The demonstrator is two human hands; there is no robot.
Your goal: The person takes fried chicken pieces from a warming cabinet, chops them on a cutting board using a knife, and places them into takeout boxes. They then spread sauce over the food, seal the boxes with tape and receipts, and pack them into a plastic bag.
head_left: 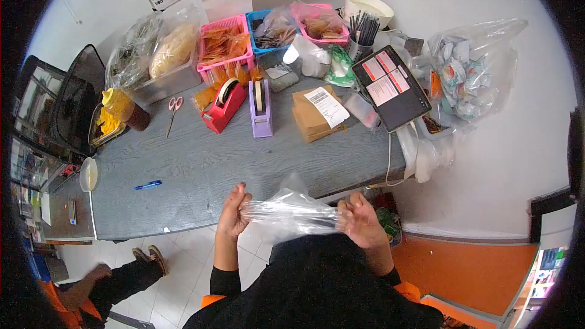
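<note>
A clear plastic bag (289, 210) is stretched sideways between my two hands, just in front of the table's near edge. My left hand (233, 210) is closed on one side of it, thumb up. On the other side, my right hand (364, 220) pinches the film with bent fingers. The plastic is pulled taut and wrinkled in the middle, with a loose peak rising at the back. Whether anything lies inside the bag cannot be made out.
On the grey table (201, 170) stand a red tape dispenser (220, 113), a purple tape dispenser (261, 116), scissors (174, 109), a blue pen (148, 184), brown paper packets (308, 116) and a tablet (393, 88). Baskets line the back. Another person (85, 289) is at lower left.
</note>
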